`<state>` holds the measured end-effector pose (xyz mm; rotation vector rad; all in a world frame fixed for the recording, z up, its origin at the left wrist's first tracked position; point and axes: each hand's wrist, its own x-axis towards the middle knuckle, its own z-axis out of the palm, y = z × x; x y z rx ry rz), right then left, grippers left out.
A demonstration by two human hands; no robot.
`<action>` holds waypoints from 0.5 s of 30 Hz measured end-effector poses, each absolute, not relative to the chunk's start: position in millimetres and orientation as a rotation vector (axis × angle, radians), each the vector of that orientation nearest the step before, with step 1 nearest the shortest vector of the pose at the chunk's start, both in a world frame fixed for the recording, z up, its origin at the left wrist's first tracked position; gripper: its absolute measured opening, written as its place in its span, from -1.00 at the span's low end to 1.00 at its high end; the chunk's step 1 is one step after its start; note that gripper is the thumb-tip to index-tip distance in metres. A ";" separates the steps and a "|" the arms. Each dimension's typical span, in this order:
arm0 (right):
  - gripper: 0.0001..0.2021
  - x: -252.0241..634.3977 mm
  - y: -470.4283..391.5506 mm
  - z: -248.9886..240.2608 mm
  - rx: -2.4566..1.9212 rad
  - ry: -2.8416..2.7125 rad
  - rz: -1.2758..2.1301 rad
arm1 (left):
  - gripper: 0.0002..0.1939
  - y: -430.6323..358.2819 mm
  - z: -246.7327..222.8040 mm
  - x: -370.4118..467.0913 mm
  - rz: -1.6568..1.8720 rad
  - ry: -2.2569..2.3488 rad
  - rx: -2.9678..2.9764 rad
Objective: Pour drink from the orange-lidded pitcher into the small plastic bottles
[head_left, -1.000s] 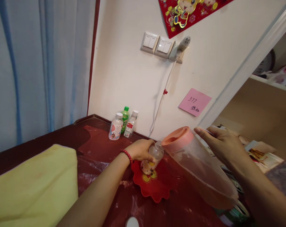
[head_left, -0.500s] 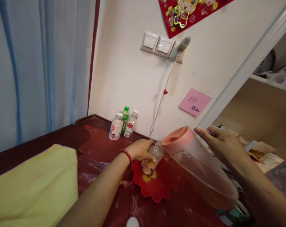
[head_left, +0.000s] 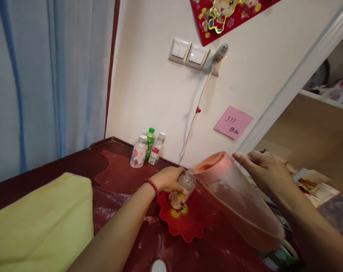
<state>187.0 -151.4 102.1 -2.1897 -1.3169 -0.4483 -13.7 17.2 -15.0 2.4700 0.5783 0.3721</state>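
Pink-lidded pitcher (head_left: 242, 207) tipped, rim at uncapped clear bottle's (head_left: 189, 184) mouth; contents unclear. Bottle's over red scalloped plate (head_left: 190, 226). Left hand (head_left: 168, 179) wrapped round bottle; right hand (head_left: 269, 172) clamped on pitcher, fingers partly hidden.

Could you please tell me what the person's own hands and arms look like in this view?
Both are ungloved. The left hand has a bracelet of round red beads at its wrist. The right hand shows nothing worn at the wrist. No sleeve shows on either forearm.
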 end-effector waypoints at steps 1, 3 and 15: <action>-0.37 186.8 -151.5 102.1 -2.190 -1.316 -0.446 | -0.32 17.3 -15.1 -13.7 0.372 0.582 2.468; -0.38 186.6 -151.2 101.9 -2.199 -1.304 -0.425 | -0.33 17.1 -15.1 -13.7 0.372 0.589 2.466; -0.37 186.2 -151.8 102.4 -2.198 -1.303 -0.423 | -0.34 16.7 -13.9 -14.5 0.370 0.578 2.464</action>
